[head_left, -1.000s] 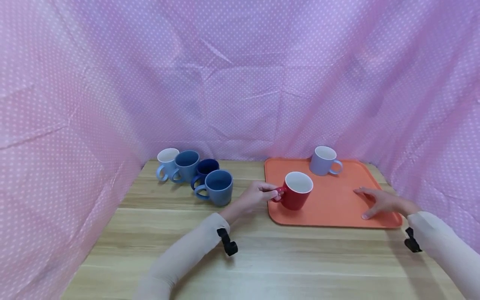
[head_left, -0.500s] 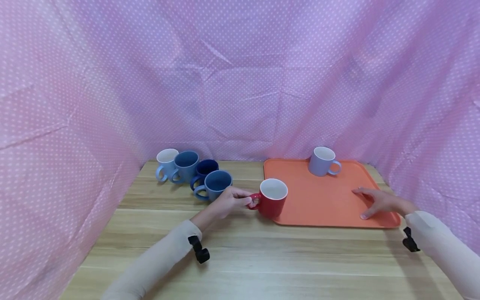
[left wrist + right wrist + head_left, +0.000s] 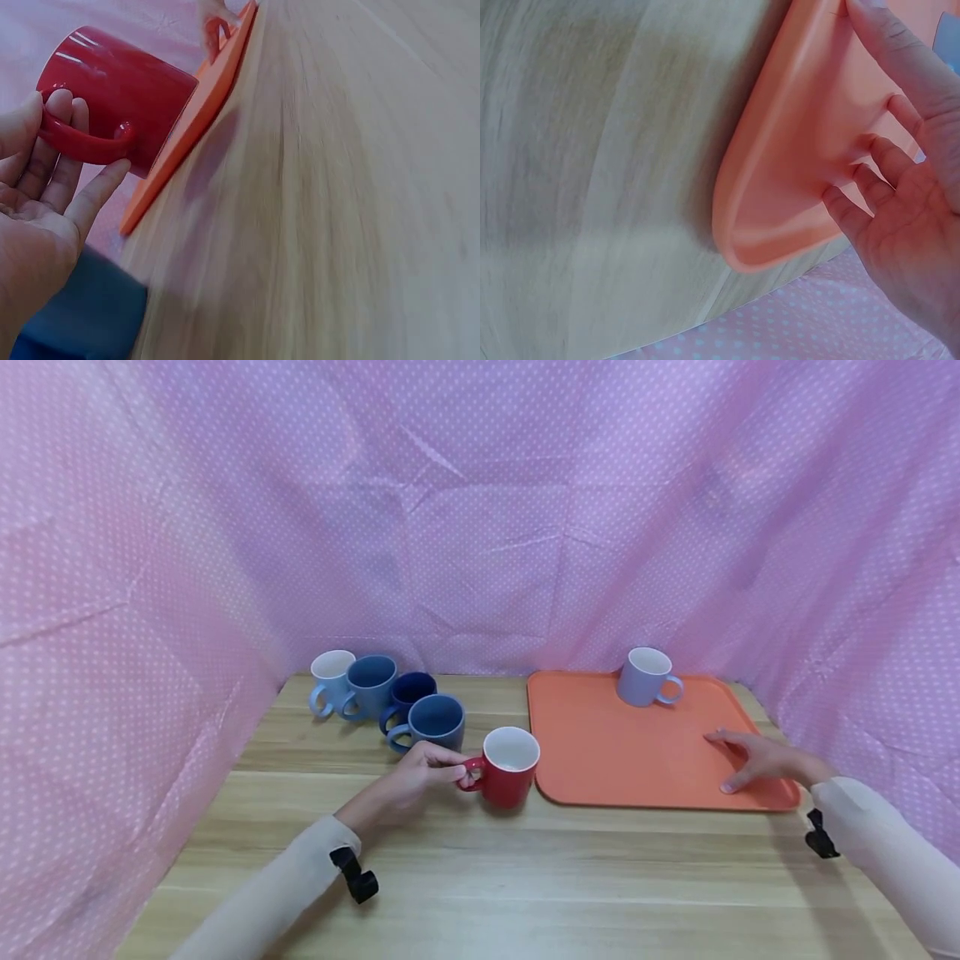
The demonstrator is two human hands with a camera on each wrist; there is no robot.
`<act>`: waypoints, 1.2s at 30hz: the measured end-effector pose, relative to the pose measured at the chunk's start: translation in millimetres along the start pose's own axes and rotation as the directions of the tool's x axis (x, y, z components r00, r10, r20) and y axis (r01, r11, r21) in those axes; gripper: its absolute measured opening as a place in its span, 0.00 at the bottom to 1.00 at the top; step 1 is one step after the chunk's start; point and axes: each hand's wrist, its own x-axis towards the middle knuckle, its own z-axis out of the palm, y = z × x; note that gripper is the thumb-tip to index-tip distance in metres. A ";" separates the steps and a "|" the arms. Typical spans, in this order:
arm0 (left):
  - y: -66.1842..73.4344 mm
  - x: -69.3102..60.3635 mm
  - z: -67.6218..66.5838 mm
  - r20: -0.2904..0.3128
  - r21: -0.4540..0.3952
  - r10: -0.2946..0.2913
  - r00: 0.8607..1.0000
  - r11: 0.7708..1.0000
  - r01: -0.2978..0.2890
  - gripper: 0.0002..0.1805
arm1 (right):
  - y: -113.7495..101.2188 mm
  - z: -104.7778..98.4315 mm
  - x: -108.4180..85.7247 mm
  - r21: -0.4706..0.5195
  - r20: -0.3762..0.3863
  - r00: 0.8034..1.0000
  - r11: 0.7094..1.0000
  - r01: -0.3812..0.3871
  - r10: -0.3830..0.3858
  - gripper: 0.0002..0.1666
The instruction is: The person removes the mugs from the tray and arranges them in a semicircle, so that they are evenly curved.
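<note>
My left hand [image 3: 411, 778] pinches the handle of a red mug [image 3: 504, 783] with a white inside. The mug is upright just left of an orange tray [image 3: 600, 760]; in the left wrist view its shadow falls on the wood apart from it, so it looks raised. Fingers and thumb meet at the handle of the red mug [image 3: 127, 90] there. My right hand [image 3: 768, 758] rests its fingertips on the right part of the tray. In the right wrist view the fingers [image 3: 847, 214] are spread on the tray's surface and hold nothing.
A lilac mug [image 3: 642, 681] stands at the tray's back edge. Left of it on the wooden table [image 3: 525, 877] are a grey-blue mug [image 3: 437, 727], a dark blue mug [image 3: 411, 689], a teal-blue mug [image 3: 369, 689] and a light blue mug [image 3: 330, 672], close together. Pink dotted cloth [image 3: 480, 527] surrounds the table.
My left hand has carried the red mug leftward from over the tray to beside its left edge. The right hand has stayed on the tray.
</note>
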 end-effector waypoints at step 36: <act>-18.4 -29.7 -62.6 0.071 0.055 0.029 0.997 0.998 -0.033 0.15 | 0.5 -1.1 1.0 -0.018 -0.003 1.000 1.000 -0.008 0.008 0.58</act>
